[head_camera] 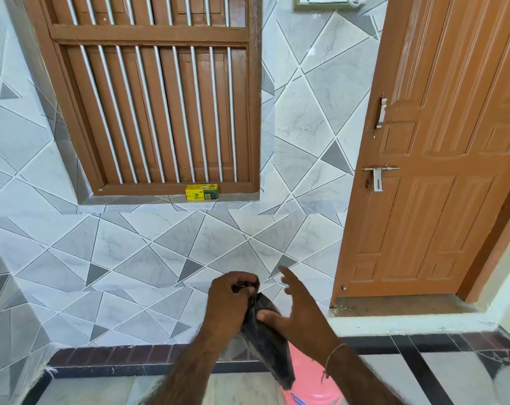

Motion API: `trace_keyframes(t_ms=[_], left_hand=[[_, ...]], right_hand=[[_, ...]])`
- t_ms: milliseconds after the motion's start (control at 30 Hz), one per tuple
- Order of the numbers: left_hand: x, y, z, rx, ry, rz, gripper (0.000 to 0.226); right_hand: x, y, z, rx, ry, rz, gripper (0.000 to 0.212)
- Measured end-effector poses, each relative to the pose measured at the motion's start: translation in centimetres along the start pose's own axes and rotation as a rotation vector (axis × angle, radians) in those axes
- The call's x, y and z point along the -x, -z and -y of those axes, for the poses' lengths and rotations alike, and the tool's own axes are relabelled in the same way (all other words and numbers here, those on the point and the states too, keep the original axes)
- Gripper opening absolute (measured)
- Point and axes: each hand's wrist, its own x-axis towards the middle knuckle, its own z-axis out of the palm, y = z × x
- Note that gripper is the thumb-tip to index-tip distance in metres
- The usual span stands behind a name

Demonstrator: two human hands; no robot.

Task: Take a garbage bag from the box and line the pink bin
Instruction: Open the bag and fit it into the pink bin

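Observation:
A black garbage bag (265, 343) hangs bunched in front of me, above the pink bin (306, 378), which shows only partly behind my forearms at the bottom of the view. My left hand (230, 302) is closed on the bag's top edge. My right hand (297, 308) has its thumb pressed on the bag while its fingers are spread apart. The yellow box of garbage bags (201, 192) sits on the window ledge, well above and beyond both hands.
A brown barred window (151, 92) fills the tiled wall ahead. A brown door (440, 159) with a metal latch (377, 175) stands at the right over a raised step. A dark border strip runs along the floor by the wall.

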Motion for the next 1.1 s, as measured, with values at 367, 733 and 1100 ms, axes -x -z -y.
trace_keyframes(t_ms=[367, 733, 1100], left_hand=[[-0.8, 4.4, 1.8, -0.573, -0.174, 0.157, 0.025], [-0.8, 3.0, 1.7, -0.299, 0.088, -0.291, 0.026], [-2.2, 2.9, 1.5, -0.105, 0.057, -0.135, 0.064]], right_hand=[[-3.0, 1.6, -3.9, 0.130, 0.031, -0.179, 0.020], [-0.6, 1.1, -5.1, 0.534, 0.269, -0.296, 0.039], [0.9, 1.4, -6.2, 0.805, 0.112, -0.188, 0.044]])
